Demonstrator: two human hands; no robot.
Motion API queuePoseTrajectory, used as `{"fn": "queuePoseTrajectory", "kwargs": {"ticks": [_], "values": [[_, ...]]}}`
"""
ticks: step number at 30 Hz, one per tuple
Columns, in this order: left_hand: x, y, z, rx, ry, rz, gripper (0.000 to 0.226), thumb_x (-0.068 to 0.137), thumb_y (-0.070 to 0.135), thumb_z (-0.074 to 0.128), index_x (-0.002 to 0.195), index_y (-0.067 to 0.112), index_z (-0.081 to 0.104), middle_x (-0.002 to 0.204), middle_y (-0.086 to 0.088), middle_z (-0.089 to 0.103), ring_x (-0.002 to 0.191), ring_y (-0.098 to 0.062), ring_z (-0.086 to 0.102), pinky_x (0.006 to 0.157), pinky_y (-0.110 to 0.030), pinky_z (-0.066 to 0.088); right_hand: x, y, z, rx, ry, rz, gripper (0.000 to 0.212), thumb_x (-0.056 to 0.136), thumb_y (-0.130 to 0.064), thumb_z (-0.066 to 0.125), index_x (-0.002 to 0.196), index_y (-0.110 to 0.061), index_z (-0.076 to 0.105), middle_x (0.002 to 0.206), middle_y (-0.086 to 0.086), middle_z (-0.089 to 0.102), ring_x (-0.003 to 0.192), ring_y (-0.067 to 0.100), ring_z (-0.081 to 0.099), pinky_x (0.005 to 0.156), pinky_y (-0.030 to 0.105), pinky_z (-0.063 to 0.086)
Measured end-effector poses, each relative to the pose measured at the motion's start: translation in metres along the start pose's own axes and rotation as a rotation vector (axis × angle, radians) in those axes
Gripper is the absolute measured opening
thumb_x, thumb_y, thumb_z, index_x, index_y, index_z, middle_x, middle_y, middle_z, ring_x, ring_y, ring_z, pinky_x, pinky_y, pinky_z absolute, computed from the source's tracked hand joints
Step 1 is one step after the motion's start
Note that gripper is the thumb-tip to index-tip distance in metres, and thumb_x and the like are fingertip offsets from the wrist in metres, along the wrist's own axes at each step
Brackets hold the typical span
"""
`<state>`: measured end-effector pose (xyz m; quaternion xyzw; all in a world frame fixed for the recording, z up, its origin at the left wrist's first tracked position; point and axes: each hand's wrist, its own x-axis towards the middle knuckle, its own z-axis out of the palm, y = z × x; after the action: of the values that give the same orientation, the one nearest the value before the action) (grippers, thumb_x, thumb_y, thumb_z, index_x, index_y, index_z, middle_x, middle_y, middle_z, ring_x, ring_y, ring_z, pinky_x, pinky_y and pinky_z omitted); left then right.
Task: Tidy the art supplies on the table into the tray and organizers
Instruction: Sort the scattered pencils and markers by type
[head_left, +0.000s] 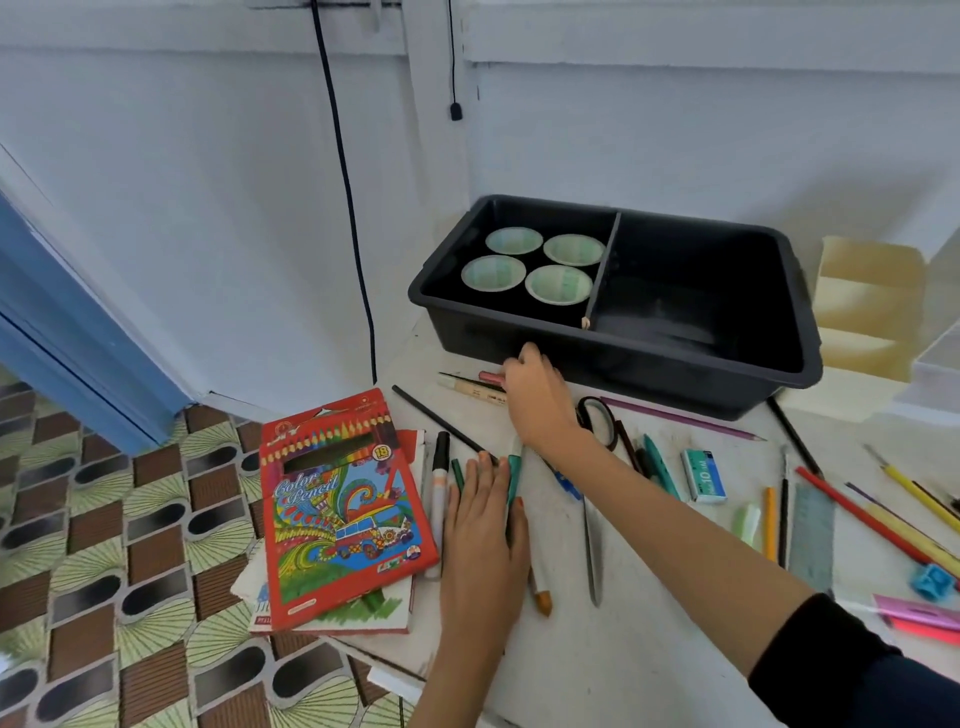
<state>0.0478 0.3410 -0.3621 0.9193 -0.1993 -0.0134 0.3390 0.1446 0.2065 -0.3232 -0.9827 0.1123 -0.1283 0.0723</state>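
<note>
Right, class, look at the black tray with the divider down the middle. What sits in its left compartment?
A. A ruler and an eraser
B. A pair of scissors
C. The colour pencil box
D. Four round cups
D: four round pale cups stand in a two-by-two group left of the divider inside the black tray.

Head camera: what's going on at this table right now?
A person is tidying art supplies. The left hand lies flat on some markers beside the pencil box; the right hand reaches for pens by the tray. Four cups stand in its left compartment; most supplies lie loose on the table.
</note>
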Motion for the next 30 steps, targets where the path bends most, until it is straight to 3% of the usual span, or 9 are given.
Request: {"fn": "queuePoseTrajectory", "kwargs": {"ticks": [5,8,12,16,19,23,27,30], "values": [[-0.001,0.001,0.0,-0.034,-0.005,0.012,0.05,0.101,0.035,0.03,0.148,0.026,0.017,0.155,0.012,0.01,0.137,0.006,-0.006,0.108,-0.012,-0.011,-0.034,0.004,-0.013,0.452,0.154,0.101,0.019,0.094,-0.011,0.051,0.109,-0.004,0.061,0.102,0.013,0.052,0.093,0.024,0.053,0.082,0.034,0.047],[-0.003,0.001,0.0,-0.065,-0.002,0.012,0.052,0.1,0.034,0.034,0.149,0.025,0.018,0.156,0.011,0.009,0.137,0.005,-0.006,0.111,-0.017,-0.006,-0.071,0.006,-0.037,0.662,0.227,0.196,0.018,0.088,-0.005,0.059,0.104,-0.005,0.067,0.097,0.007,0.058,0.088,0.012,0.055,0.079,0.015,0.043],[-0.002,0.0,0.0,-0.02,-0.015,0.044,0.053,0.099,0.031,0.036,0.148,0.021,0.018,0.156,0.005,0.011,0.138,0.001,-0.004,0.113,-0.022,-0.004,-0.119,0.018,-0.072,1.044,0.074,0.432,0.021,0.085,-0.011,0.066,0.103,-0.019,0.069,0.094,-0.012,0.065,0.082,-0.008,0.06,0.069,0.004,0.045],[-0.003,0.002,-0.001,0.096,0.027,0.105,0.049,0.1,0.03,0.036,0.146,0.016,0.027,0.154,-0.004,0.024,0.143,-0.013,0.013,0.118,-0.032,0.004,-0.164,0.038,-0.101,1.219,0.053,0.53,0.017,0.084,-0.014,0.068,0.095,-0.027,0.068,0.087,-0.016,0.066,0.077,-0.007,0.062,0.065,0.005,0.047],[-0.013,0.018,-0.009,0.183,0.129,0.234,0.046,0.094,0.025,0.037,0.135,0.006,0.045,0.141,-0.013,0.044,0.134,-0.026,0.039,0.113,-0.048,0.024,-0.202,0.06,-0.118,1.305,0.097,0.569,0.015,0.084,-0.014,0.068,0.09,-0.027,0.07,0.081,-0.009,0.07,0.072,0.004,0.063,0.066,0.015,0.052],[-0.037,0.073,-0.005,0.013,0.305,0.271,0.04,0.089,0.016,0.044,0.123,-0.002,0.057,0.129,-0.021,0.056,0.121,-0.034,0.052,0.101,-0.054,0.04,-0.256,0.095,-0.136,1.427,0.19,0.549,0.016,0.086,-0.01,0.064,0.099,-0.014,0.073,0.093,0.003,0.074,0.09,0.014,0.066,0.08,0.02,0.052],[-0.07,0.132,0.029,-0.084,0.197,0.392,0.039,0.09,0.02,0.042,0.12,0.001,0.059,0.123,-0.016,0.061,0.116,-0.031,0.056,0.098,-0.049,0.045,-0.308,0.127,-0.153,1.552,0.313,0.544,0.024,0.093,-0.009,0.051,0.112,-0.011,0.065,0.08,0.011,0.069,0.082,0.026,0.067,0.075,0.033,0.055],[-0.102,0.167,0.066,-0.129,0.084,0.498,0.037,0.09,0.019,0.044,0.119,0.004,0.06,0.122,-0.012,0.062,0.114,-0.029,0.057,0.097,-0.046,0.046,-0.345,0.15,-0.164,1.623,0.413,0.598,0.031,0.091,-0.01,0.05,0.12,-0.01,0.06,0.081,0.02,0.061,0.08,0.034,0.066,0.069,0.04,0.057]]}}
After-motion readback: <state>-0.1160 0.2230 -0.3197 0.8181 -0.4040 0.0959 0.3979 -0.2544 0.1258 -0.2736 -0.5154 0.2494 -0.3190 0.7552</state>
